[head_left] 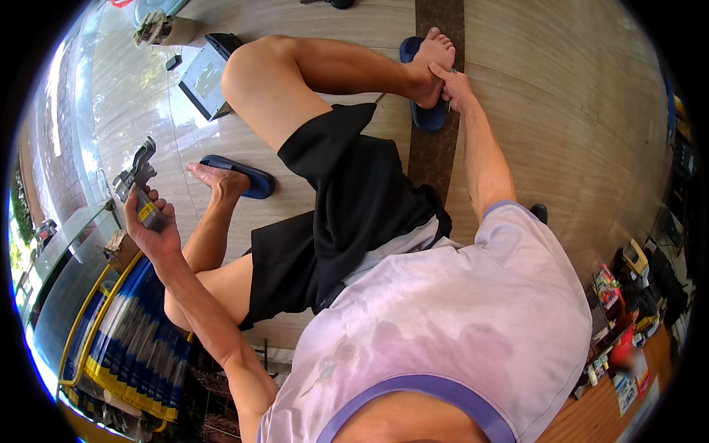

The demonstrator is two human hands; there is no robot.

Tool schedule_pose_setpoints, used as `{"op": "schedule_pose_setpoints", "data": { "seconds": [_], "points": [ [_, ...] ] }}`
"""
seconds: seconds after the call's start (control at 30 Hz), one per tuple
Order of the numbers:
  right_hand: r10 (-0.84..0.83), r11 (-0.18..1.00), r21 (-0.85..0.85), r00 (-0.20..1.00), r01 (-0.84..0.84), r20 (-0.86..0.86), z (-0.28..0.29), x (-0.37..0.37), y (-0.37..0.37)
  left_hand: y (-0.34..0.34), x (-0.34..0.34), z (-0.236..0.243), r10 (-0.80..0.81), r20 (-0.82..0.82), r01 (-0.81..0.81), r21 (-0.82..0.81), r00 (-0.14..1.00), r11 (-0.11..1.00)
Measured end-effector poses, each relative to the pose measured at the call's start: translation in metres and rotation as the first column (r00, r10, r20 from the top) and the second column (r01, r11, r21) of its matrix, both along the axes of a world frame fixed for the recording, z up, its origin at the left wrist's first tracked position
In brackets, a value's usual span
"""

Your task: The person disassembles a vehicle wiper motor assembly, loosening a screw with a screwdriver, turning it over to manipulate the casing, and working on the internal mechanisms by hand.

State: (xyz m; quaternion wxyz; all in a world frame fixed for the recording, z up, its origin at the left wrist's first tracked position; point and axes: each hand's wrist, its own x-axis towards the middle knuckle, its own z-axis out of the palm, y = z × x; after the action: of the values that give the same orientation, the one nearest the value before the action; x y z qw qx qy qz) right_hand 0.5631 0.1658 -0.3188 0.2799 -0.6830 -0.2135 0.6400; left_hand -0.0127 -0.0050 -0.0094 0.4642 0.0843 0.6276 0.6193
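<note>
My left hand [161, 235] is raised at the left, its fingers wrapped round a grey metal device [137, 174] with a jaw-like upper end and a dark lower block marked in yellow; its exact kind is unclear. Stretched down to my right foot [430, 63], my right hand [459, 91] has its index finger laid against the foot's side and the other fingers curled in. A small thin thing shows by those fingers, too small to name. That foot rests on a dark blue slipper [428, 119]. A second blue slipper [255, 181] is under my left foot [221, 177].
On the tiled floor [561, 96] a flat panel with a black edge [203, 87] lies beyond my knee, near a cup [171, 31]. Blue-and-yellow packages fill a yellow rack [103, 317] at lower left, beside a glass counter [55, 251]. Assorted goods crowd a wooden surface [591, 417] at lower right.
</note>
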Motion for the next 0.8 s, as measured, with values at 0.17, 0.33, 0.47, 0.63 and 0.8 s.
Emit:
{"op": "schedule_pose_setpoints", "data": {
  "seconds": [0.17,0.33,0.47,0.63,0.8],
  "points": [
    [-0.007,1.0,-0.005,0.999,0.007,-0.054,0.004,-0.001,-0.001,0.0,0.0,-0.001,-0.014,0.025,0.014,0.004,1.0,1.0],
    [-0.015,1.0,0.006,0.998,0.016,-0.061,0.005,0.0,-0.001,0.001,0.001,0.0,-0.015,0.017,0.015,-0.004,1.0,1.0],
    [-0.03,0.999,0.009,0.998,0.031,-0.059,0.004,0.001,-0.001,0.001,0.002,0.001,-0.016,0.019,0.016,-0.003,1.0,1.0],
    [-0.036,0.999,0.024,0.996,0.038,-0.083,0.006,0.0,-0.002,0.001,0.001,0.003,-0.016,0.037,0.017,-0.014,0.999,1.0],
    [-0.025,0.999,0.026,0.992,0.028,-0.127,0.003,0.001,-0.005,-0.001,-0.006,0.001,-0.026,0.144,0.025,0.009,0.989,1.0]
  ]
}}
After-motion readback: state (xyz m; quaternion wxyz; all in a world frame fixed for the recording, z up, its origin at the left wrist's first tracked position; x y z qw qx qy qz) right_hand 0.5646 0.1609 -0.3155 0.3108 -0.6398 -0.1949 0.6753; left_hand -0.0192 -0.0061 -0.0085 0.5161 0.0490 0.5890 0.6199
